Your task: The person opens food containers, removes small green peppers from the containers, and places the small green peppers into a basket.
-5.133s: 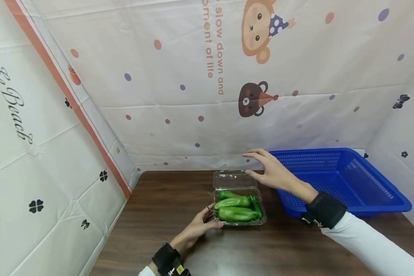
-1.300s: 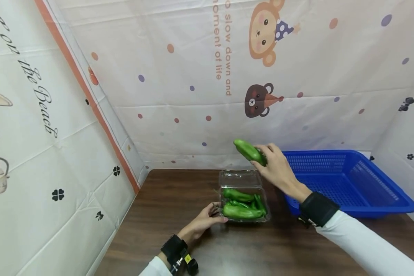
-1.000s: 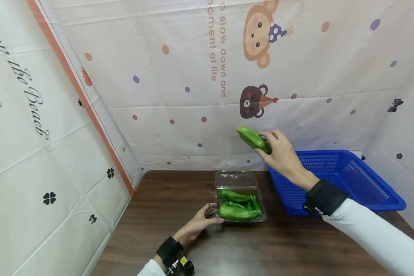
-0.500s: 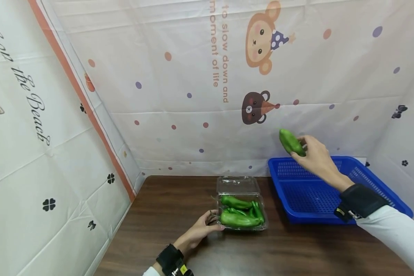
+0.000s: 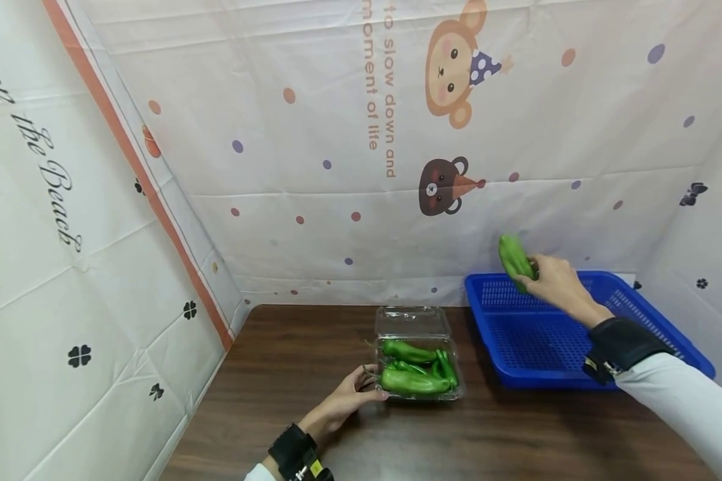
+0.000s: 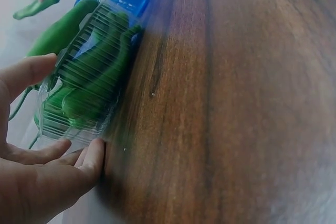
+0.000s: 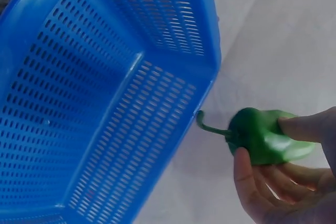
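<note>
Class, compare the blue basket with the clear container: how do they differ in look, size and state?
The blue basket is opaque with slotted sides, while the clear container is see-through. The basket is clearly larger than the container. The container holds green peppers, while none shows lying in the visible part of the basket. The container has a lid, folded open; the basket shows none. Both stand on the brown table.

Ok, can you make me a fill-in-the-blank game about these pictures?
The right hand holds a pepper coloured ____.
The left hand touches the clear box, whose lid is ____.
The basket is coloured ____.
In the head view, the basket is to the box's ____.
Missing words: green; open; blue; right.
</note>
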A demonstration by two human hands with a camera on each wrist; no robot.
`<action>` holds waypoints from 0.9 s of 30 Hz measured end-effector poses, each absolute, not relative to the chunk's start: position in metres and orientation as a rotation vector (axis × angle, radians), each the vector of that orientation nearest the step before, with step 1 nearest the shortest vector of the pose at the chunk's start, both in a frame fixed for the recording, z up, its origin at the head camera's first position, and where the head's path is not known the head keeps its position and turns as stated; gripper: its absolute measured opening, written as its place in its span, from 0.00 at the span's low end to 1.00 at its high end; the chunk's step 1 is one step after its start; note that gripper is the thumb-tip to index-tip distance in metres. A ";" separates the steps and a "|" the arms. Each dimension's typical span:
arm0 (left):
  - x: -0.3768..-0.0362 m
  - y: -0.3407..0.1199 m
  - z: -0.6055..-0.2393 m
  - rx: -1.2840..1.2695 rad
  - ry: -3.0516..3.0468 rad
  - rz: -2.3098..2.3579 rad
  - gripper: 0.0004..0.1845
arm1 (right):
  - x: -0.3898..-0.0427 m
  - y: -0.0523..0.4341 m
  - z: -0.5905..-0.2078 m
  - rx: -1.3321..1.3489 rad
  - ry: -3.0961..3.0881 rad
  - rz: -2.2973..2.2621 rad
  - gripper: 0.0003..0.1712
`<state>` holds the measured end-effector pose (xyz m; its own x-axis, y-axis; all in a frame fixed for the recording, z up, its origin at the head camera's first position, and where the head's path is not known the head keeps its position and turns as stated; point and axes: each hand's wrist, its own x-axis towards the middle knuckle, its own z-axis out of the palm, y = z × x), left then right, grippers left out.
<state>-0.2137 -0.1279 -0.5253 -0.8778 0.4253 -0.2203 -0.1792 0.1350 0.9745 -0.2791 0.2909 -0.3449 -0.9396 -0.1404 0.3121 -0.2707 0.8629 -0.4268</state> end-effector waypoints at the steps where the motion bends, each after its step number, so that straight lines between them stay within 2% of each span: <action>1: -0.213 -0.129 -0.525 0.233 1.970 1.791 0.40 | -0.280 0.291 -0.347 0.326 -2.786 0.690 0.28; 7: -0.214 -0.130 -0.523 0.224 1.964 1.799 0.39 | -0.294 0.294 -0.355 0.349 -2.901 0.703 0.27; 13: -0.215 -0.132 -0.520 0.225 1.953 1.811 0.37 | -0.302 0.293 -0.361 0.319 -3.061 0.731 0.31; 19: -0.217 -0.135 -0.519 0.226 1.968 1.804 0.38 | -0.301 0.288 -0.370 0.345 -3.207 0.801 0.19; 27: -0.212 -0.131 -0.522 0.227 1.958 1.776 0.39 | -0.288 0.287 -0.394 0.244 -3.386 0.897 0.12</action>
